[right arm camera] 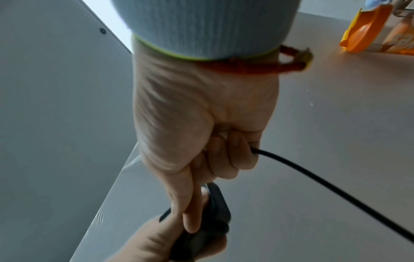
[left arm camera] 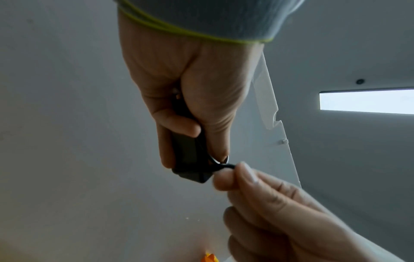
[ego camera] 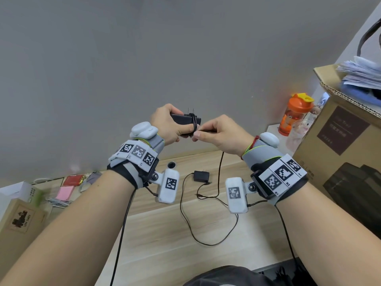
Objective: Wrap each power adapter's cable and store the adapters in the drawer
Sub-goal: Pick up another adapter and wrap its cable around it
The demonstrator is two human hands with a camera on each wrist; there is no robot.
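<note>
My left hand [ego camera: 169, 124] grips a black power adapter [ego camera: 183, 119] held up in front of the wall, prongs pointing up, with several cable turns around its body. My right hand [ego camera: 216, 134] pinches that adapter's black cable [ego camera: 220, 168] right beside the wound turns; the rest hangs down to the desk. In the left wrist view the adapter [left arm camera: 188, 159] sits in the left hand's fingers and the right hand's fingertips [left arm camera: 233, 175] hold the cable at its end. The cable [right arm camera: 313, 182] trails out of the right fist. A second black adapter [ego camera: 201, 176] lies on the wooden desk [ego camera: 165, 234], its cable loose.
An orange bottle [ego camera: 294, 113] and a clear cup [ego camera: 299, 135] stand at the right. A large cardboard box [ego camera: 340, 145] with papers fills the right side. Small boxes [ego camera: 20, 215] and packets [ego camera: 72, 180] lie at the left. A round cable hole [ego camera: 171, 164] is in the desk.
</note>
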